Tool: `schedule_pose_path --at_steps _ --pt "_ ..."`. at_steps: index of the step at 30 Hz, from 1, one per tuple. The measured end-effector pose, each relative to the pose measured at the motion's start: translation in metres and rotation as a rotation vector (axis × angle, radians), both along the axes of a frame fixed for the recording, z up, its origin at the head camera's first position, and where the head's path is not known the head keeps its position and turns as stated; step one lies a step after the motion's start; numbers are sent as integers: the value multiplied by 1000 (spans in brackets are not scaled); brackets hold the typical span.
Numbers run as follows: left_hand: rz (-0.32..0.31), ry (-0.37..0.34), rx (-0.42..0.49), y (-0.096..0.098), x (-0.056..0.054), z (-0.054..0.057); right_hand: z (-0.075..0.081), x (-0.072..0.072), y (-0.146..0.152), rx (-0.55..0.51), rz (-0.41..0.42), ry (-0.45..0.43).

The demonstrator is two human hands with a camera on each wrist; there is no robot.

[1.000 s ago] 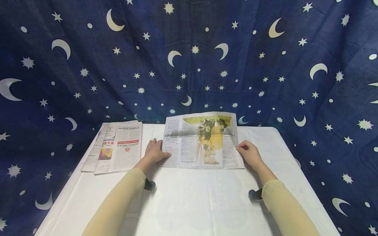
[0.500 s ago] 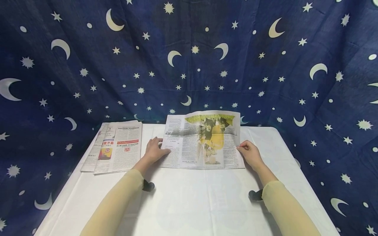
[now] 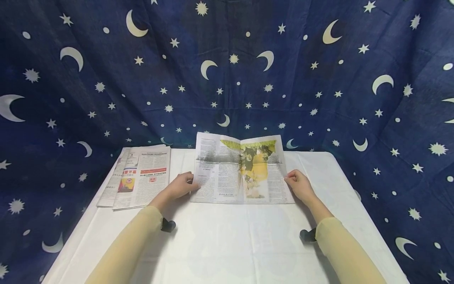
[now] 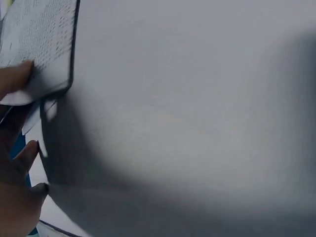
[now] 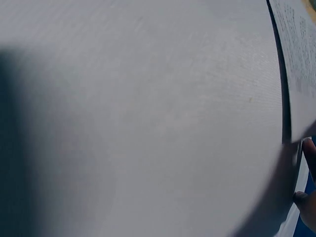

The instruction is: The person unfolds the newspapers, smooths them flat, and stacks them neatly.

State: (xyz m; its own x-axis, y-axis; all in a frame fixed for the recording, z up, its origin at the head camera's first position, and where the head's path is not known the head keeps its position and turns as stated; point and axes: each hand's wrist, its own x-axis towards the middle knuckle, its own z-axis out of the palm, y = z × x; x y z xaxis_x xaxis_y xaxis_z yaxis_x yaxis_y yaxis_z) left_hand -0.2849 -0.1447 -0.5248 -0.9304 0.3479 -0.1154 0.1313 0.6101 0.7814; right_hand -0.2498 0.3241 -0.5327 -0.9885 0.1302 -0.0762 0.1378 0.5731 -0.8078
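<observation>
An open newspaper [image 3: 227,177] with a yellow and green picture stands at the back middle of the table, its upper part raised and a vertical crease down its middle. My left hand [image 3: 182,185] pinches its left edge. In the left wrist view the thumb lies over the printed newspaper page [image 4: 47,42], with other fingers [image 4: 22,197] beneath. At the opposite edge, my right hand [image 3: 299,184] pinches the paper between thumb and fingers. The right wrist view catches only a strip of newspaper [image 5: 298,69] and a few fingertips [image 5: 307,202].
Several folded newspapers [image 3: 152,193] lie overlapping on the table's left side. The white-covered table [image 3: 227,244] stretches toward me. Behind it hangs a dark blue curtain [image 3: 227,94] with moons and stars.
My left hand has shifted slightly left and nearer to me. The newspaper's top left corner has moved up and left, and its middle crease has deepened. My right hand has hardly moved.
</observation>
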Motion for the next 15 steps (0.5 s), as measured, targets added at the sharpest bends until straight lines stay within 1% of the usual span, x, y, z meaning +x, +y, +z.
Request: schedule_pose_path --at_steps 4,6,10,13,15 --pt "14 94 -44 1 2 -4 2 6 1 35 49 -63" --pt "28 129 -62 3 4 -5 2 11 4 56 67 -103" --pt "56 144 -84 7 9 -8 6 24 11 118 132 -166" --pt "57 150 -91 7 11 -7 11 35 16 118 235 -206" --pt "40 146 -84 5 11 -7 13 41 17 105 305 -209"
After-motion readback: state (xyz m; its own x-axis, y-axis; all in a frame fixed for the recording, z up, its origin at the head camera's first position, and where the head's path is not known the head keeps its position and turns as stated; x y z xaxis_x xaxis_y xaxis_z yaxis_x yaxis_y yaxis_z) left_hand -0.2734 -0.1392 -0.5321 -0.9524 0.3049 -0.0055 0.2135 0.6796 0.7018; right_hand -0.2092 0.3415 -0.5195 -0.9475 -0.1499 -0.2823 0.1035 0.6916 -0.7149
